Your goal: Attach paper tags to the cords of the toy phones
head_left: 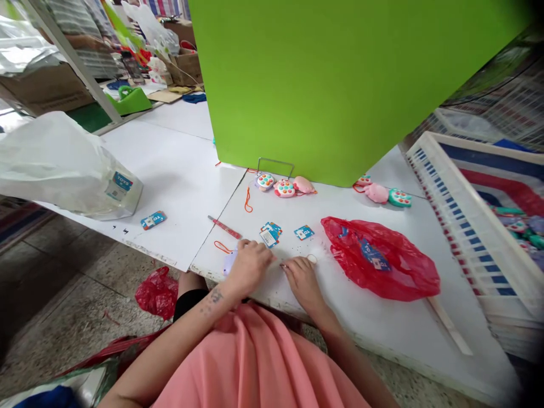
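Note:
My left hand point(250, 267) is closed at the table's front edge, its fingers curled and partly hidden. Beside it lies a lilac toy point(230, 262) with an orange cord loop point(222, 247). My right hand point(302, 280) rests on the table just to the right, thumb and fingertips drawn together; whatever is in them is too small to name. A pale ring-like loop point(312, 258) touches the area by its knuckles. Just beyond the hands are a small stack of blue "TOYS" cards point(271, 234) and a single card point(304, 232).
A red plastic bag point(382, 263) with cards lies right, near a white crate point(467, 226). Small toys point(284, 187) line the base of a tall green panel point(340, 85). A red-handled thin tool point(226, 228), another card point(153, 220) and a white bag point(63, 164) are left.

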A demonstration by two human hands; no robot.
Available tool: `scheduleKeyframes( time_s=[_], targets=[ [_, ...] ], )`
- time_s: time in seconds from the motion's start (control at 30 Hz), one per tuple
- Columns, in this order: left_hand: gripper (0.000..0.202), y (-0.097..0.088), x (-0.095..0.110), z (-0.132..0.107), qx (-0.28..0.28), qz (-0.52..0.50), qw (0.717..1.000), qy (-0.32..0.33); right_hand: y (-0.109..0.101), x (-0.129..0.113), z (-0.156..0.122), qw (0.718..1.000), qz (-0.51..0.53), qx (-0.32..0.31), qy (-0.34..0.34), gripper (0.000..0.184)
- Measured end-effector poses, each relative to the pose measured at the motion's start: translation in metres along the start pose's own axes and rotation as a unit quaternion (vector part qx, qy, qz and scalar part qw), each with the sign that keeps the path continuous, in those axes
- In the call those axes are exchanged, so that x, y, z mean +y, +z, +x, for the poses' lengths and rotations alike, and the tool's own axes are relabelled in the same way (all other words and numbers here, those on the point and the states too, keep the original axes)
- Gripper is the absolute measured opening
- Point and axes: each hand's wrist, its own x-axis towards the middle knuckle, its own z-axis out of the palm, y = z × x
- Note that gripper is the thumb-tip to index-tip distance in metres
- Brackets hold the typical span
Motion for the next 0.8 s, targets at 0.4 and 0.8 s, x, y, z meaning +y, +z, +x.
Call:
scheduleKeyframes(
  time_s=[0.4, 0.8],
  targets=[
    [0.032, -0.038, 0.004, -0.045, -0.081, -0.118, 0.990, 0.006, -0.042, -0.069, 0.014, 0.956, 0.289, -0.041, -0.028, 0.030],
    [0.050, -0.024, -0.025, -0.053, 0.009, -0.130, 0.986, -0.105, -0.027, -0.058, 0.028, 0.790, 0.558, -0.017, 0.252, 0.034]
  ],
)
